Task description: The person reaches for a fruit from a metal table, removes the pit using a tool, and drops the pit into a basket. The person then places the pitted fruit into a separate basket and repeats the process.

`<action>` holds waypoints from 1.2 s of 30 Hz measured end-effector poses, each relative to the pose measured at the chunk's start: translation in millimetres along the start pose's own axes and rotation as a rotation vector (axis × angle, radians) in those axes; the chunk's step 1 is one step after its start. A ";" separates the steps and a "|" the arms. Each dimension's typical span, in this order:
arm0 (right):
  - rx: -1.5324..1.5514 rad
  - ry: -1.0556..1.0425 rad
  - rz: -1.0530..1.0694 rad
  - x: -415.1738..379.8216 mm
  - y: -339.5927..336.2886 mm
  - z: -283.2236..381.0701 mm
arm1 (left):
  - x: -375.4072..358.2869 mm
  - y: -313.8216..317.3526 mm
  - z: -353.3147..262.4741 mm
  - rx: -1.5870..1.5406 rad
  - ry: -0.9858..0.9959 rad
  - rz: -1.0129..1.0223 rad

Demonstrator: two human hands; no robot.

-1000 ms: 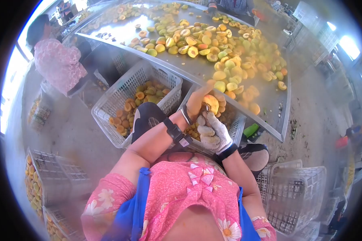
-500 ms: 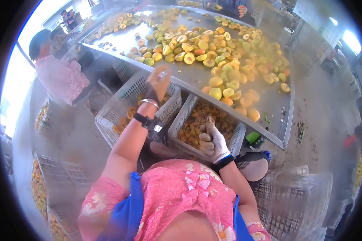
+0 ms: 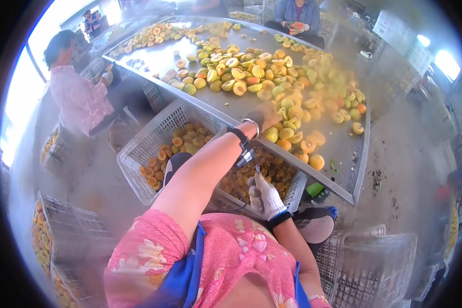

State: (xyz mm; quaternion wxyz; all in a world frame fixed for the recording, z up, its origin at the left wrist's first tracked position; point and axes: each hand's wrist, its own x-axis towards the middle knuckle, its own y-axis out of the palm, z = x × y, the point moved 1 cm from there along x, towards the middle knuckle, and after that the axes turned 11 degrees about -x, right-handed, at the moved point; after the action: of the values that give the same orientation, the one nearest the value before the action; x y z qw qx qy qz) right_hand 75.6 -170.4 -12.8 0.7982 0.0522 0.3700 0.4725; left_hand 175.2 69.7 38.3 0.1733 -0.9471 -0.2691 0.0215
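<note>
My left hand, with a bracelet and a dark watch at the wrist, reaches over the near edge of the metal table. It is beside a heap of yellow-green stone fruit, many in halves; its fingers are smeared by motion. My right hand, in a white knit glove, is closed around a small tool with a thin grey tip pointing up. Below it, a crate holds brown pits and scraps. Fruit halves lie in the left crate, under my left forearm.
A person in a pink top sits at the left. Another person with gloved hands is across the table. Crates of fruit stand at lower left, stacked plastic crates at lower right. A green object lies by the table corner.
My left hand has swung right, from above the left crate to the fruit on the table. My right hand has dropped slightly, still holding the tool. The view has tilted up a little.
</note>
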 end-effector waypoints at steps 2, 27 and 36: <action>-0.096 -0.090 -0.054 -7.6 5.9 9.1 | -5.9 -4.2 7.8 -0.422 0.170 -0.053; -1.357 -0.796 -0.463 -1.9 30.7 67.4 | -153.5 -2.2 -23.4 -1.585 -0.079 -0.003; -1.712 -1.264 -0.460 15.0 18.6 42.6 | -154.3 4.1 -17.7 -1.265 0.108 -0.336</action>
State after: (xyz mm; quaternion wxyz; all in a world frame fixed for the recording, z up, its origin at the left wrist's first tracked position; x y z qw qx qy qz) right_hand 93.7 -137.1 17.8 0.6852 -0.3583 -0.5584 0.3006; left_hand 47.9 -19.0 45.4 -0.4029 -0.8110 -0.3652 -0.2157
